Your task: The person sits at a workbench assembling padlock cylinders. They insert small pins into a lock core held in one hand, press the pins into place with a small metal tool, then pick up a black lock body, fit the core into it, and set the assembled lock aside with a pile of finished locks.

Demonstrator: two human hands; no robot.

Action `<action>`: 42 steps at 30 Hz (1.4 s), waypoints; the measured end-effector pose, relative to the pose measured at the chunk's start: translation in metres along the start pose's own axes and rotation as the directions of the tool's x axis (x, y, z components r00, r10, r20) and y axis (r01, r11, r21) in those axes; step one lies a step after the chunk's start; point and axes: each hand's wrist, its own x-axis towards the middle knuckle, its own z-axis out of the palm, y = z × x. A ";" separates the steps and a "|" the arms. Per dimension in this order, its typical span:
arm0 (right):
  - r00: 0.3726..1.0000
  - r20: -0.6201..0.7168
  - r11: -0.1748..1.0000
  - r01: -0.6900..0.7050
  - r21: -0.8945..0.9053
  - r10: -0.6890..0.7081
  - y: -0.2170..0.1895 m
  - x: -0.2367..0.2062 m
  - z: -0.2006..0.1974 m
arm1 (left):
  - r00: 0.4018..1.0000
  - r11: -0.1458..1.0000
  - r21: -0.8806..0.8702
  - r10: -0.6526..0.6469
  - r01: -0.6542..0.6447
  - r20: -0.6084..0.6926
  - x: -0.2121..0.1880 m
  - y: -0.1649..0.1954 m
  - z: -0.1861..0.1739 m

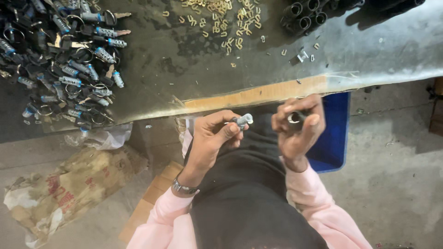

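Grey workbench (194, 60), blue bin (334, 133) contents hidden, left hand (214, 133) gripping lock cylinder (242, 121)

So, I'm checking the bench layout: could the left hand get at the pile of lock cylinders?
Probably yes: the pile of lock cylinders lies uncovered on the left, though the left hand already holds a small cylinder.

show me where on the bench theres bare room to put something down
Bare bench top lies between the heap of lock cylinders and keys at the left and the scattered brass clips at the top. The right end, below the black tubes, is also mostly open. The left side is crowded.
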 end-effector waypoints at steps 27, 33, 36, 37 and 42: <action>0.874 0.005 0.737 -0.407 -0.540 0.486 -0.005 -0.009 -0.011 | 0.498 -0.286 0.645 0.446 -0.708 0.744 0.011 0.026 0.028; 0.966 -0.107 0.394 -0.196 -0.898 0.236 -0.031 -0.026 -0.064 | 0.632 -0.133 0.753 0.460 -0.645 0.623 -0.003 0.065 0.013; 0.994 0.094 0.119 0.087 -0.989 0.055 -0.043 -0.013 -0.100 | 0.666 -0.068 0.927 0.676 -0.370 0.315 -0.007 0.106 -0.026; 0.967 0.256 -0.044 0.256 -0.966 0.001 -0.046 -0.009 -0.109 | 0.705 -0.099 0.967 0.668 -0.233 0.238 -0.009 0.119 -0.041; 0.993 0.101 0.255 0.114 -0.960 -0.062 -0.041 -0.005 -0.106 | 0.683 -0.579 0.808 0.634 0.109 0.363 0.011 0.147 -0.090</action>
